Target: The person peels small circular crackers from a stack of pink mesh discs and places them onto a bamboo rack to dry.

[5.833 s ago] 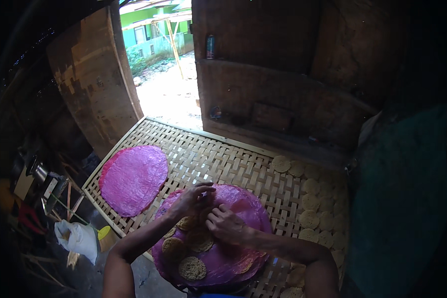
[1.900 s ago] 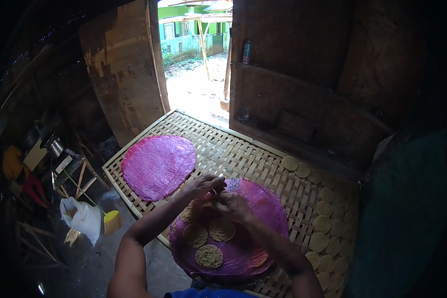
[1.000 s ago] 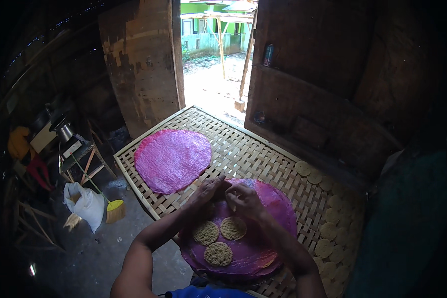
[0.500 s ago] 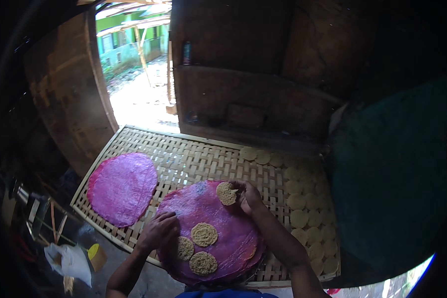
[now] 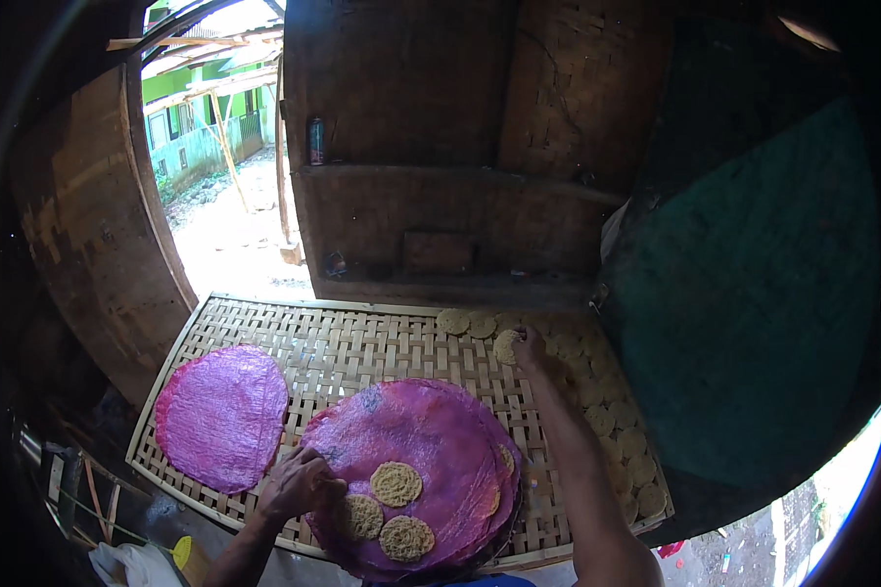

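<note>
A round, tan noodle cake (image 5: pixel 506 347) is pinched in the fingers of my right hand (image 5: pixel 530 349), above the far right part of the woven bamboo tray (image 5: pixel 362 338). In front of me lies a stack of round pink plastic sheets (image 5: pixel 431 430). Three more noodle cakes rest on its top sheet, among them an upper one (image 5: pixel 396 484) and a lower one (image 5: pixel 406 538). At the stack's left edge my left hand (image 5: pixel 301 484) has its fingers bent together, close to the leftmost cake (image 5: pixel 363 517). What those fingers hold, if anything, is hidden.
Another pink sheet (image 5: pixel 222 419) lies on the tray's left side. Rows of noodle cakes (image 5: pixel 636 445) cover its right side and part of the far edge. Behind stands a dark wall (image 5: pixel 401 88) beside an open doorway. A green sheet (image 5: pixel 754 293) hangs at the right.
My right hand has lifted the noodle cake off the pink sheet and carried it far and right over the tray. My left hand's fingers have curled in. The view has shifted.
</note>
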`<state>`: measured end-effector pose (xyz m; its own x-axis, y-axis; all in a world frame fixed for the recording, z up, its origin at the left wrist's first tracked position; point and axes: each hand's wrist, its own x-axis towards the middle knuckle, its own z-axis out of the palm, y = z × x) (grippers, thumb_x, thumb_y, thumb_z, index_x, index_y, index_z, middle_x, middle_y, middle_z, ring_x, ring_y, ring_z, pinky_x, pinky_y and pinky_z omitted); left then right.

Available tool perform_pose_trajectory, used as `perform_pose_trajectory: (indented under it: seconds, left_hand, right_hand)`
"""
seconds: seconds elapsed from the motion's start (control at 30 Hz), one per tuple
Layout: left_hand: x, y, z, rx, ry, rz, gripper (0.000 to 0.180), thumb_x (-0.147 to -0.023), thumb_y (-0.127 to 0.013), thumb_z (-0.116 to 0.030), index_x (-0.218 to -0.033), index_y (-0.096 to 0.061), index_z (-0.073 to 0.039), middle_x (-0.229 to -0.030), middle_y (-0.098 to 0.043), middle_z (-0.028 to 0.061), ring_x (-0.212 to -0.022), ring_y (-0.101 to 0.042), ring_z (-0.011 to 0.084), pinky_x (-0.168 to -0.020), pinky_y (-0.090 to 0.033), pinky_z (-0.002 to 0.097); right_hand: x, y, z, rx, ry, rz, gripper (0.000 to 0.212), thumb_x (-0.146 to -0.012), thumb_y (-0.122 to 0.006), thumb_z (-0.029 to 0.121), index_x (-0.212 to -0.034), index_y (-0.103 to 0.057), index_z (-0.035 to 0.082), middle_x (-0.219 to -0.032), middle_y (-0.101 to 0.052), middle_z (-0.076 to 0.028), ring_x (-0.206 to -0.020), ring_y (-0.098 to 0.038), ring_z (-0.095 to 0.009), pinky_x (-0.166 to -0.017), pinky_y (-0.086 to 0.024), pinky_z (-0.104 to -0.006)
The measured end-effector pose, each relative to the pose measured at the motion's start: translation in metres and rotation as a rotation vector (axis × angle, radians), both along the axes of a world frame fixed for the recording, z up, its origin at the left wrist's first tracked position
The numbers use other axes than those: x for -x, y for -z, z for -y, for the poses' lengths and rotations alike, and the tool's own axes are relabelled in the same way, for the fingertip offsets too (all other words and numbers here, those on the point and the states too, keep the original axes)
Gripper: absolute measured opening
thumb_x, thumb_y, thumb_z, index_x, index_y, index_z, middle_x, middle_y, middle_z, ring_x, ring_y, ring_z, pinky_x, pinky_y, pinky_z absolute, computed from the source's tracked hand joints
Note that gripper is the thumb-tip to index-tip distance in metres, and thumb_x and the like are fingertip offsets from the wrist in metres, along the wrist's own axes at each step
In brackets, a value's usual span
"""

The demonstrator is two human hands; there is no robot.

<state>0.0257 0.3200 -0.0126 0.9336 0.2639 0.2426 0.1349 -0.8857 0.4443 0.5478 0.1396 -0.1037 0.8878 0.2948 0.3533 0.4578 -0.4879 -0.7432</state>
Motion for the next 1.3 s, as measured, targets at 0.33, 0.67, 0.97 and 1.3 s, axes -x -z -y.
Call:
perform_pose_trajectory:
  seconds: [0.33,0.67,0.97,1.3]
  left_hand:
    - [0.027,0.006,-0.009,0.122,0.17,0.105,0.01,-0.076,-0.07,-0.005,-0.084,-0.065,-0.007,-0.095,-0.071,0.0066,-0.093,-0.068,0.023,-0.081,-0.054,0.0342]
    - [0.052,-0.011,-0.035,0.647,0.138,0.174,0.014,-0.07,-0.064,0.003,-0.083,-0.062,-0.002,-0.088,-0.07,0.0105,-0.085,-0.069,0.0215,-0.078,-0.054,0.035]
    - [0.023,-0.024,-0.04,0.92,-0.262,0.768,0.02,-0.072,-0.057,0.007,-0.089,-0.057,-0.003,-0.084,-0.062,0.0058,-0.078,-0.061,0.0128,-0.074,-0.05,0.0259]
    - [-0.085,-0.022,0.057,0.078,0.316,0.151,0.052,-0.089,-0.065,-0.022,-0.136,-0.049,-0.008,-0.142,-0.047,0.0166,-0.135,-0.04,0.0328,-0.111,-0.035,0.0435]
  right_hand:
    - [0.051,-0.024,0.007,0.462,0.117,0.515,0.037,-0.084,-0.066,0.024,-0.116,-0.061,0.006,-0.113,-0.062,-0.014,-0.11,-0.056,-0.033,-0.093,-0.045,-0.0445]
    - [0.251,-0.071,0.009,0.131,-0.921,0.215,0.021,-0.088,-0.067,0.021,-0.105,-0.069,0.007,-0.107,-0.068,-0.009,-0.099,-0.063,-0.027,-0.088,-0.051,-0.0382]
    - [0.276,-0.085,0.012,0.095,-0.834,-0.124,0.026,-0.091,-0.066,0.023,-0.111,-0.068,0.008,-0.107,-0.068,-0.007,-0.099,-0.064,-0.023,-0.088,-0.05,-0.0361]
    - [0.242,-0.08,-0.004,-0.78,-0.558,-1.183,0.023,-0.097,-0.058,0.025,-0.11,-0.059,0.006,-0.098,-0.066,-0.005,-0.088,-0.065,-0.014,-0.076,-0.054,-0.0285]
